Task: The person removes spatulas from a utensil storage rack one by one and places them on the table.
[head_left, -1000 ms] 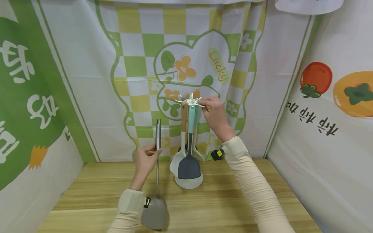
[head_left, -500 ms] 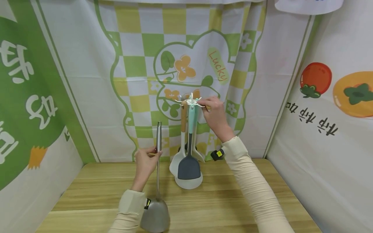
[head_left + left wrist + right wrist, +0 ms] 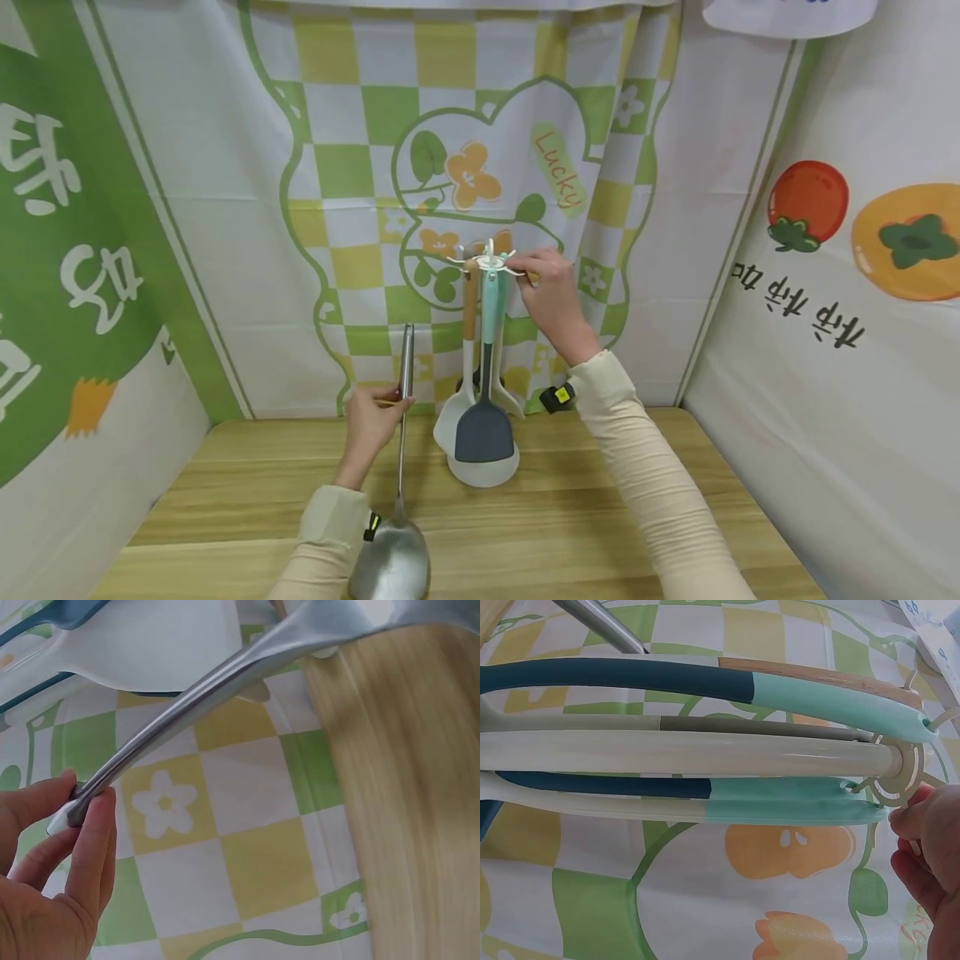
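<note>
My left hand [image 3: 372, 427] pinches a steel wok spatula [image 3: 402, 467] by its handle, with thumb and fingertips. The handle points up and the wide blade hangs low, close over the wooden table, in the head view. In the left wrist view the handle [image 3: 176, 712] slants up to the blade. A white utensil rack [image 3: 705, 754] stands to its right, and my right hand [image 3: 553, 296] pinches one of its top hooks. From the rack hang a dark spatula [image 3: 484, 433] with a mint handle, a white ladle [image 3: 450, 421] with a wooden handle, and other utensils partly hidden behind.
The wooden table [image 3: 600, 517] backs onto a checked green and yellow cloth [image 3: 341, 171]. Printed cloth walls [image 3: 817, 400] close in both sides. The rack's round white base [image 3: 483, 475] shows under the dark spatula.
The steel wok spatula has come down and towards me, its blade now tilted more and shining, its handle top lower. My right hand stays at the hook of the rack.
</note>
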The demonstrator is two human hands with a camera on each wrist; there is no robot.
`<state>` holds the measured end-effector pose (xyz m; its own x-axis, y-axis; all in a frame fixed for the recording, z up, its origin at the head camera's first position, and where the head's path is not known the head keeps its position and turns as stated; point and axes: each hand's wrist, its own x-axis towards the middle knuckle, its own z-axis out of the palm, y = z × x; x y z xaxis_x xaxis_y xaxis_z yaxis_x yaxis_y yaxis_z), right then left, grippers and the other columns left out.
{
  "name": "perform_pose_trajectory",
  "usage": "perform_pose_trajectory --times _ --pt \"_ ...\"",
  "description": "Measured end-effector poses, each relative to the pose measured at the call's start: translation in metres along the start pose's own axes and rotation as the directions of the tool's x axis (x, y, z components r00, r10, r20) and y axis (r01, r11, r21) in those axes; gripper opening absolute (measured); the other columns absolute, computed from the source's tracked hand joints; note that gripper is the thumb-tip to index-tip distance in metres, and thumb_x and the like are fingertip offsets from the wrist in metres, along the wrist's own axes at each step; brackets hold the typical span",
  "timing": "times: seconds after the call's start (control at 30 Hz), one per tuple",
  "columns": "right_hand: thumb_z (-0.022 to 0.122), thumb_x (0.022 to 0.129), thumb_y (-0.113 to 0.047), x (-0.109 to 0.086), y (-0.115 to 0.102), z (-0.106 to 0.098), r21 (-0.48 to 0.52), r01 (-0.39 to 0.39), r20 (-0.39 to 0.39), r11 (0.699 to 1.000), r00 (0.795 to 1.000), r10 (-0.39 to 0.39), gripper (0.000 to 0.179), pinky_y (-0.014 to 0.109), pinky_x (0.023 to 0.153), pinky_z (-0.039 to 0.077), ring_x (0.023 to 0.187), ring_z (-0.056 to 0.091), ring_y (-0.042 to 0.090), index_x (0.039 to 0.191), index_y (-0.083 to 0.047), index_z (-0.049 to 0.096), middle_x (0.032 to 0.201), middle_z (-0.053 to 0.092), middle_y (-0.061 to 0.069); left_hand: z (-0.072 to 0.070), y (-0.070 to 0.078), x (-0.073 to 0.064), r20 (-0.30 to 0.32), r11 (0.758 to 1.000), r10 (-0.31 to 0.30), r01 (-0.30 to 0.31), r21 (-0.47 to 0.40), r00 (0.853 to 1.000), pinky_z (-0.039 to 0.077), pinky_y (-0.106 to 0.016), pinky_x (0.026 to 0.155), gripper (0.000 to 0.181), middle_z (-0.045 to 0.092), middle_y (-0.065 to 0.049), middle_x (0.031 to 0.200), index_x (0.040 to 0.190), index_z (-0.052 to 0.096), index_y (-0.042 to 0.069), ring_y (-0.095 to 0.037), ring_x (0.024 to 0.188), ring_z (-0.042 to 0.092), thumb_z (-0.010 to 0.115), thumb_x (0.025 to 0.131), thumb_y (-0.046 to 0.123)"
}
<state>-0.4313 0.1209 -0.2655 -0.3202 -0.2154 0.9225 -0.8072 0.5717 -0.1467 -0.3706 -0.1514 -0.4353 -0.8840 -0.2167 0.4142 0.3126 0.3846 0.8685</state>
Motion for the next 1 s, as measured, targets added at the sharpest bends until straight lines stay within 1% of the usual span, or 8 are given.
perform_pose_trajectory --times 0.17,0.33,0.4,0.53,0.67,0.77,0.87,1.0 --pt "0.07 0.089 0.01 -0.002 0.001 0.0 -0.002 -0.01 -0.003 1.0 1.0 0.01 0.014 0.041 0.081 0.059 0.089 0.068 0.033 0.097 0.002 0.079 0.094 0.076 0.017 0.0 -0.007 0.0 0.019 1.0 0.011 -0.011 0.02 1.0 0.059 -0.02 0.055 0.031 0.073 -0.032 0.09 0.109 0.071 -0.016 -0.04 0.074 0.075 0.078 0.081 -0.005" --pt "0.07 0.09 0.009 -0.002 0.001 0.001 0.004 -0.019 0.001 1.0 1.0 0.019 0.014 0.04 0.082 0.058 0.09 0.067 0.032 0.097 0.002 0.08 0.095 0.076 0.017 0.002 -0.015 0.001 0.061 0.998 -0.018 0.014 0.065 0.998 0.058 -0.021 0.052 0.031 0.074 -0.029 0.09 0.109 0.072 -0.014 -0.034 0.07 0.075 0.079 0.081 -0.002" --pt "0.07 0.09 0.009 -0.002 0.001 0.001 0.008 -0.023 0.004 1.0 1.0 0.023 0.014 0.04 0.082 0.058 0.09 0.067 0.032 0.098 0.002 0.08 0.095 0.076 0.016 0.003 -0.019 0.001 0.081 0.997 -0.025 0.019 0.075 0.996 0.059 -0.022 0.052 0.031 0.074 -0.029 0.089 0.108 0.072 -0.014 -0.032 0.068 0.075 0.078 0.081 -0.003" --pt "0.069 0.091 0.009 -0.002 0.001 0.002 0.015 -0.026 0.009 1.0 1.0 0.025 0.015 0.039 0.083 0.059 0.091 0.067 0.032 0.098 0.002 0.08 0.095 0.076 0.017 0.004 -0.026 0.0 0.107 0.997 -0.017 0.008 0.082 0.994 0.061 -0.027 0.052 0.03 0.073 -0.031 0.086 0.105 0.071 -0.017 -0.033 0.066 0.074 0.077 0.079 -0.005" --pt "0.068 0.091 0.01 -0.003 0.001 0.002 0.014 -0.02 0.01 1.0 1.0 0.02 0.015 0.039 0.082 0.059 0.091 0.067 0.032 0.099 0.002 0.079 0.095 0.076 0.017 0.004 -0.032 -0.001 0.134 0.995 -0.043 0.031 0.092 0.99 0.062 -0.028 0.053 0.03 0.072 -0.032 0.088 0.106 0.07 -0.019 -0.032 0.065 0.074 0.077 0.079 -0.006" --pt "0.068 0.091 0.01 -0.002 0.002 0.002 0.009 -0.008 0.004 1.0 1.0 0.008 0.015 0.04 0.083 0.059 0.091 0.067 0.033 0.099 0.002 0.079 0.095 0.076 0.017 0.005 -0.035 -0.002 0.15 0.992 -0.06 0.042 0.115 0.987 0.062 -0.029 0.053 0.03 0.073 -0.031 0.089 0.106 0.071 -0.018 -0.031 0.064 0.074 0.076 0.08 -0.005" --pt "0.068 0.091 0.01 -0.001 0.002 0.002 0.006 -0.002 -0.001 1.0 1.0 0.002 0.015 0.041 0.083 0.059 0.091 0.068 0.033 0.098 0.003 0.079 0.095 0.076 0.017 0.006 -0.037 -0.002 0.157 0.988 -0.053 0.028 0.153 0.986 0.061 -0.03 0.052 0.024 0.074 -0.028 0.085 0.1 0.073 -0.015 -0.028 0.06 0.073 0.076 0.079 -0.004" --pt "0.069 0.09 0.011 0.0 0.001 0.001 0.01 -0.011 -0.003 1.0 1.0 0.011 0.015 0.04 0.084 0.058 0.091 0.068 0.032 0.097 0.002 0.079 0.095 0.076 0.017 0.007 -0.041 -0.003 0.168 0.98 -0.056 0.022 0.197 0.984 0.059 -0.027 0.05 0.012 0.074 -0.02 0.075 0.087 0.076 -0.009 -0.021 0.052 0.069 0.077 0.076 -0.003"
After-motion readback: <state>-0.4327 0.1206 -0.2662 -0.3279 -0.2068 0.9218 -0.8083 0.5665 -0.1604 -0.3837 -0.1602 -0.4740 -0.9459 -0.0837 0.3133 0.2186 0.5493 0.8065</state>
